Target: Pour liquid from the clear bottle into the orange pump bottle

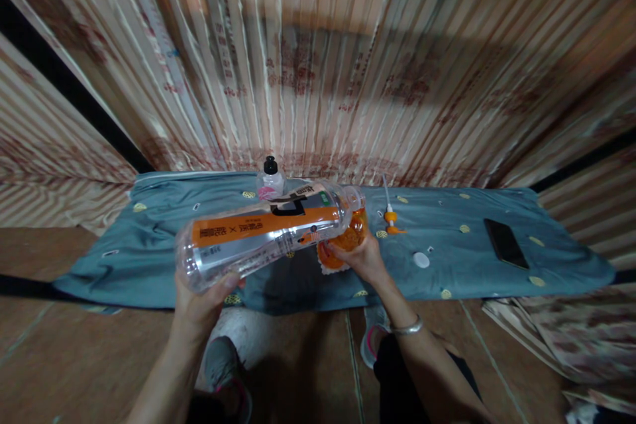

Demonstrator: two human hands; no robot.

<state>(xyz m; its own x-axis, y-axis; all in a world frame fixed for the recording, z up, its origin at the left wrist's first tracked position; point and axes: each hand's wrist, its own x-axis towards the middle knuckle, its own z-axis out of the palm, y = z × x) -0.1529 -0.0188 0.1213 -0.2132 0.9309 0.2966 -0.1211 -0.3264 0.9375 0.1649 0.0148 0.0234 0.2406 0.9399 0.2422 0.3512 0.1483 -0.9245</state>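
My left hand is wrapped round the base of a large clear plastic bottle with an orange and silver label. The bottle lies tilted in the air, its neck to the right and raised. That neck meets the top of an orange bottle, which my right hand grips round its side. Whether liquid passes between the two cannot be made out. Just behind the large bottle stands a small clear bottle with a black cap. An orange pump head with a clear tube lies right of my right hand.
A teal patterned cloth covers the narrow table. On its right side are a round white cap and a dark phone. Pleated curtains hang behind. My shoes show on the tiled floor below.
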